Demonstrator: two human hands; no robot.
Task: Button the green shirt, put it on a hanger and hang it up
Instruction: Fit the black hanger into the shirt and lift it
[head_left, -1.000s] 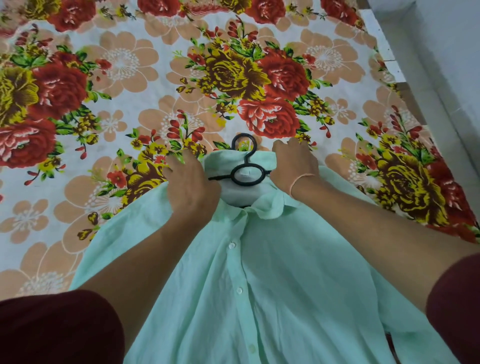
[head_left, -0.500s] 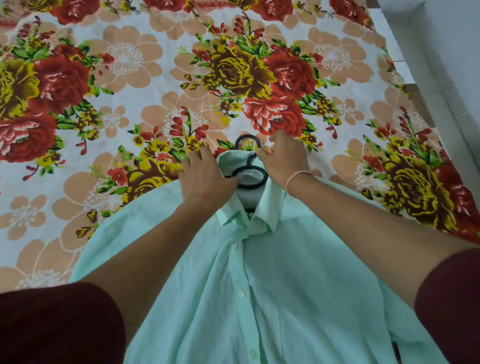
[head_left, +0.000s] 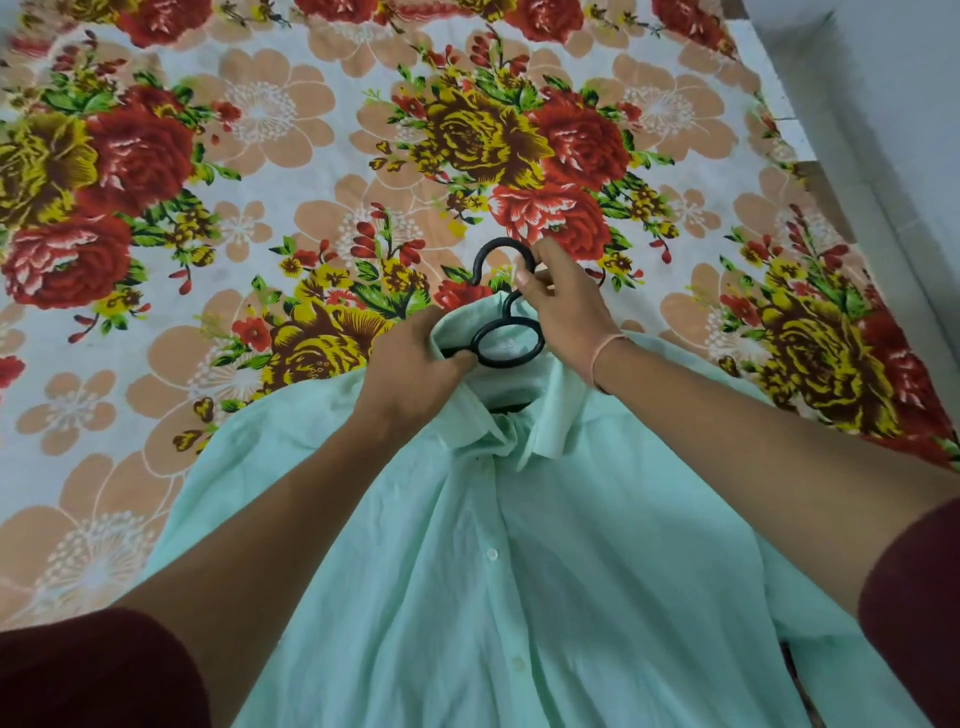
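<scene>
The mint-green shirt (head_left: 519, 582) lies front up on the flowered bedsheet (head_left: 291, 171), its placket buttoned down the middle. A black plastic hanger (head_left: 506, 343) sits inside the neck, with its ring and hook poking out past the collar. My left hand (head_left: 415, 371) pinches the left side of the collar beside the hanger's ring. My right hand (head_left: 563, 306) grips the hanger's neck just below the hook. The hanger's arms are hidden under the shirt.
The bed's right edge (head_left: 810, 171) runs along a pale wall and floor strip (head_left: 893, 104). The sheet stretches far to the left and beyond the shirt's collar. My dark red sleeves (head_left: 93, 670) fill the bottom corners.
My right hand has moved from the collar's right side up onto the hanger's neck and closed on it. My left hand has slid inward and gripped the collar. The collar has bunched up.
</scene>
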